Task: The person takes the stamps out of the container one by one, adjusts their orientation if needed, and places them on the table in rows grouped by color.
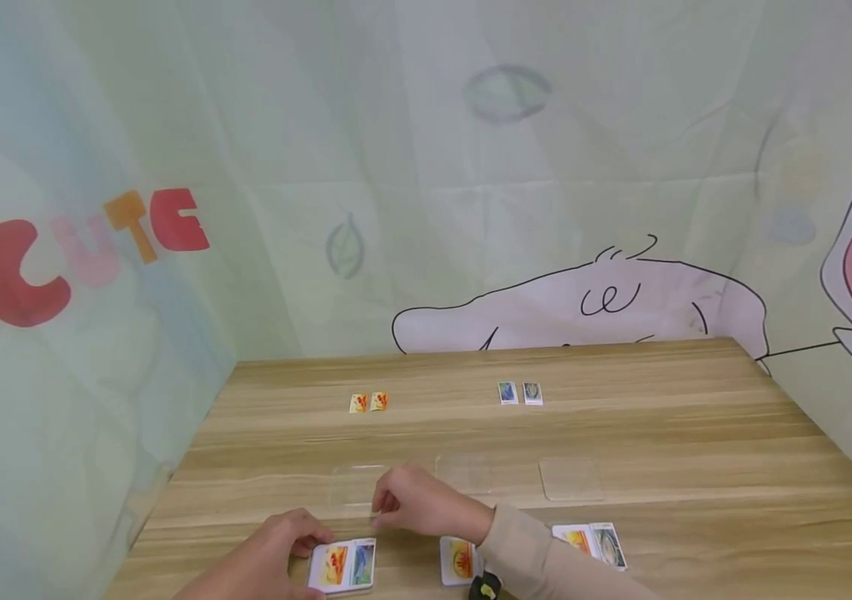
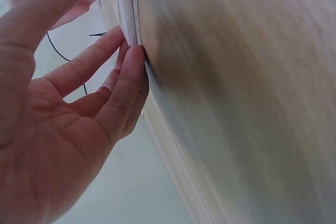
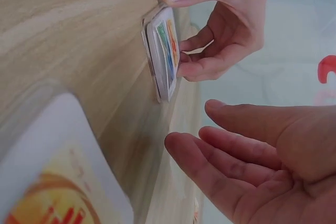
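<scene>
At the front left of the table, my left hand (image 1: 272, 557) grips a white, rounded-corner card stack (image 3: 164, 53) by its edges, thumb on the near side and fingers on the far side. Two small picture cards lie side by side on top, one orange (image 1: 333, 565) and one blue-green (image 1: 363, 564). My right hand (image 1: 426, 502) is held just beyond and right of that stack, with bent, relaxed fingers and nothing between them. Under the right forearm sits a second white stack (image 1: 458, 561) with an orange picture, partly hidden by the sleeve.
A third white stack (image 1: 572, 536) with two small cards lies at the front right, partly behind the sleeve. Three clear rounded plates, the right one (image 1: 572, 480) plainest, form a row mid-table. Farther back lie two orange cards (image 1: 369, 402) and two blue-green cards (image 1: 519, 393).
</scene>
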The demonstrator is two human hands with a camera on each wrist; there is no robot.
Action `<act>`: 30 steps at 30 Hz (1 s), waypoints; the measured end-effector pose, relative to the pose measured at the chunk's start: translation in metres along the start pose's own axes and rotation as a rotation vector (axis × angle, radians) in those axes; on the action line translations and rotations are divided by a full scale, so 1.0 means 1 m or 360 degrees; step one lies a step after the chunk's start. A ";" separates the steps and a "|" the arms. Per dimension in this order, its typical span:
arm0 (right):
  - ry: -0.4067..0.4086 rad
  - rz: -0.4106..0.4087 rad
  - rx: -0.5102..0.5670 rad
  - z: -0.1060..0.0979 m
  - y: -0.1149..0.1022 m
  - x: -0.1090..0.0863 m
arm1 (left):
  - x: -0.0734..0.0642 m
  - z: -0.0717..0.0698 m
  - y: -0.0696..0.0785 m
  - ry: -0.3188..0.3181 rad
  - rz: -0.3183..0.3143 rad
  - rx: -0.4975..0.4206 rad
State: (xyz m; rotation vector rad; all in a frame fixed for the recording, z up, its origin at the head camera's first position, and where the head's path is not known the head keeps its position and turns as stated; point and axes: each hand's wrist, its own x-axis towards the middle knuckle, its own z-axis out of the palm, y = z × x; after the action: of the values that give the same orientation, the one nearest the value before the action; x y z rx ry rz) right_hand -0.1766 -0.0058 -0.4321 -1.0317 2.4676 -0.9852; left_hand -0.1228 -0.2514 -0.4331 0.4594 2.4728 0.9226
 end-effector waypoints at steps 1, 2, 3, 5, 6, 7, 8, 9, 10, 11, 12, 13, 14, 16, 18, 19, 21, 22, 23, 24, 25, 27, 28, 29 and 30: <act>0.0000 -0.0004 -0.0003 0.001 0.000 0.001 | 0.000 0.000 0.000 0.0001 0.0009 0.0000; 0.0000 -0.0006 -0.0002 0.001 0.000 0.001 | 0.000 0.000 0.000 0.0004 0.0021 0.0004; 0.0000 -0.0009 -0.0011 0.002 0.001 0.002 | 0.001 0.000 -0.001 0.0006 0.0034 0.0009; 0.0003 -0.0015 -0.0019 0.004 0.000 0.002 | 0.001 0.001 -0.002 0.0009 0.0048 0.0006; 0.0004 -0.0014 -0.0017 0.004 0.000 0.003 | 0.001 0.001 -0.002 0.0009 0.0052 0.0000; 0.0005 -0.0012 -0.0011 0.005 0.000 0.003 | 0.002 0.001 -0.002 0.0007 0.0044 -0.0007; 0.0009 -0.0011 -0.0005 0.005 -0.001 0.003 | 0.002 0.001 -0.002 0.0005 0.0033 -0.0012; 0.0013 -0.0009 0.0000 0.006 -0.001 0.003 | 0.002 0.001 -0.002 0.0002 0.0017 -0.0018; 0.0017 -0.0007 0.0012 0.006 -0.001 0.003 | 0.002 0.001 -0.002 0.0000 0.0003 -0.0024; 0.0019 -0.0004 0.0021 0.007 -0.002 0.003 | 0.002 0.001 -0.002 -0.0002 -0.0007 -0.0029; 0.0022 -0.0003 0.0025 0.007 -0.002 0.003 | 0.002 0.000 -0.002 -0.0003 -0.0015 -0.0031; 0.0026 -0.0003 0.0029 0.008 -0.002 0.003 | 0.002 0.000 -0.001 -0.0003 -0.0027 -0.0030; 0.0027 -0.0006 0.0030 0.009 -0.002 0.003 | 0.002 0.000 -0.001 -0.0005 -0.0029 -0.0035; 0.0031 -0.0011 0.0033 0.010 -0.002 0.004 | 0.001 0.000 -0.001 -0.0010 -0.0040 -0.0045; 0.0031 -0.0009 0.0051 0.011 -0.002 0.004 | 0.001 0.000 -0.001 -0.0017 -0.0054 -0.0055; 0.0032 -0.0009 0.0060 0.011 -0.002 0.005 | 0.001 0.000 -0.001 -0.0020 -0.0063 -0.0060; 0.0036 -0.0003 0.0076 0.013 -0.002 0.005 | 0.001 0.000 0.000 -0.0024 -0.0076 -0.0066; 0.0036 0.0003 0.0086 0.013 -0.001 0.005 | 0.001 0.000 0.000 -0.0024 -0.0074 -0.0065; 0.0038 0.0009 0.0097 0.014 -0.001 0.006 | 0.002 0.000 0.000 -0.0025 -0.0075 -0.0065; 0.0041 0.0014 0.0103 0.015 -0.001 0.006 | 0.002 0.000 0.000 -0.0024 -0.0072 -0.0067; 0.0041 0.0020 0.0118 0.015 -0.001 0.006 | 0.002 0.000 0.000 -0.0024 -0.0066 -0.0066; 0.0043 0.0037 0.0150 0.016 -0.001 0.007 | 0.002 0.000 0.000 -0.0024 -0.0058 -0.0064; 0.0044 0.0044 0.0169 0.017 -0.001 0.007 | 0.002 0.000 0.000 -0.0023 -0.0051 -0.0066; 0.0043 0.0051 0.0189 0.017 -0.001 0.007 | 0.002 0.000 0.000 -0.0022 -0.0051 -0.0067; 0.0042 0.0059 0.0214 0.017 -0.001 0.007 | 0.002 0.000 0.000 -0.0020 -0.0044 -0.0069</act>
State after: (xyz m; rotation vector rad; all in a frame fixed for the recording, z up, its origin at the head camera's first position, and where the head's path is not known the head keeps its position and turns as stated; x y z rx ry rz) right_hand -0.1726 -0.0199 -0.4435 -0.9323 2.3947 -1.1420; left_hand -0.1242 -0.2505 -0.4340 0.4138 2.4367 0.9576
